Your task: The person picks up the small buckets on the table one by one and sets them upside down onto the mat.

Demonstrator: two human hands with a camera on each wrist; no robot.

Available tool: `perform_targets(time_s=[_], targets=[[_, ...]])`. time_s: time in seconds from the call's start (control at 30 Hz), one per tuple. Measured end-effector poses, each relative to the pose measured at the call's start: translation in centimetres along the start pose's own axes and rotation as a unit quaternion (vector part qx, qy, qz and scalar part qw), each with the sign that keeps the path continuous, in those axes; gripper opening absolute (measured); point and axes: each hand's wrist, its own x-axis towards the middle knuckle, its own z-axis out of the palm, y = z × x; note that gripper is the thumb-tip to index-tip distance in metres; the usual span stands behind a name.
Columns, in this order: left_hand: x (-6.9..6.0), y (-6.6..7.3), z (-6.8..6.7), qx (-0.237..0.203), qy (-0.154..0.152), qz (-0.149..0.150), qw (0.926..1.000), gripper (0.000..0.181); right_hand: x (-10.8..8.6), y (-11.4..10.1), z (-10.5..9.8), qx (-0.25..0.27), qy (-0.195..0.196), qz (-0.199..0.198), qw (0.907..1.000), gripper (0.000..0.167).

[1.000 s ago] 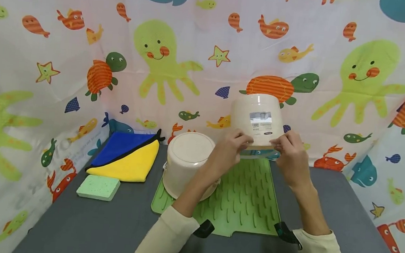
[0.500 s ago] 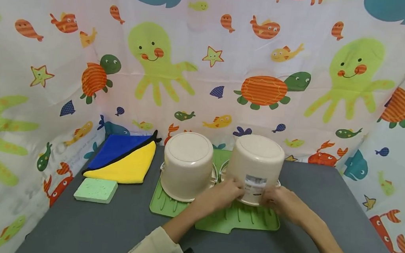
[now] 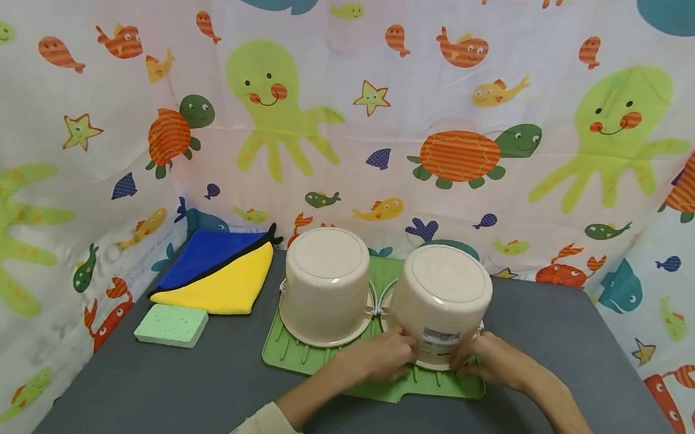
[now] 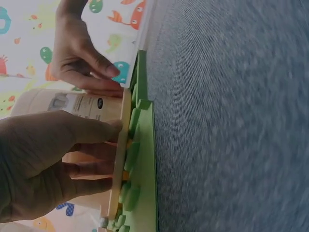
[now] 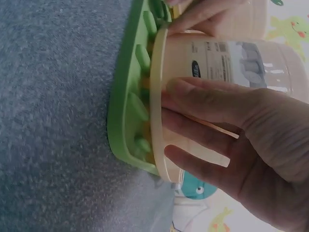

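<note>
A cream bucket [image 3: 442,292] with a paper label stands upside down on the right part of a green drying mat [image 3: 371,386]. Against the near left of its rim lie the straightened fingers of my left hand [image 3: 388,355]. My right hand [image 3: 498,360] touches the near right of the same rim. In the left wrist view the rim rests on the mat's ridges, and my left hand [image 4: 53,157] lies along the bucket's wall. My right hand [image 5: 236,128] has its fingers extended onto the rim in the right wrist view.
A second upside-down cream bucket [image 3: 325,287] stands close on the left of the mat. Farther left on the grey tabletop [image 3: 186,395] are a folded blue-and-yellow cloth [image 3: 220,272] and a pale green sponge [image 3: 171,325]. A sea-animal curtain [image 3: 347,60] hangs behind.
Both hands have brought the raised bucket down onto the mat beside the other one. Over the last half second it has shifted slightly toward me.
</note>
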Motion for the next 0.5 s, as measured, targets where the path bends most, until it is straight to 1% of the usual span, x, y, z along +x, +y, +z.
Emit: perform_targets(time_s=[0.13, 0.2, 0.27, 0.33, 0.4, 0.47, 0.5], targets=[[-0.5, -0.3, 0.4, -0.019, 0.003, 0.0, 0.9998, 0.028, -0.1, -0.3, -0.2, 0.017, -0.027, 0.022, 0.9993, 0.017], [-0.9, -0.7, 0.4, -0.045, -0.004, 0.006, 0.999, 0.035, -0.3, -0.8, -0.5, 0.027, -0.056, 0.045, 0.997, 0.026], [-1.4, -1.2, 0.0, -0.079, -0.019, 0.017, 0.9966, 0.042, -0.3, -1.5, -1.1, 0.045, -0.099, 0.077, 0.9911, 0.038], [-1.9, -1.9, -1.0, -0.122, -0.037, 0.026, 0.9915, 0.048, -0.4, -2.6, -2.1, 0.062, -0.139, 0.111, 0.982, 0.048], [-2.6, -2.5, -2.3, -0.156, -0.046, 0.03, 0.9863, 0.051, -0.3, -3.8, -3.4, 0.073, -0.165, 0.134, 0.9745, 0.054], [-3.5, -3.1, -4.2, -0.183, -0.049, 0.035, 0.9812, 0.052, -0.3, -5.2, -5.0, 0.08, -0.168, 0.142, 0.9723, 0.058], [-4.0, -3.4, -5.2, -0.197, -0.046, 0.038, 0.9787, 0.053, -0.2, -5.9, -5.9, 0.08, -0.161, 0.143, 0.9733, 0.06]])
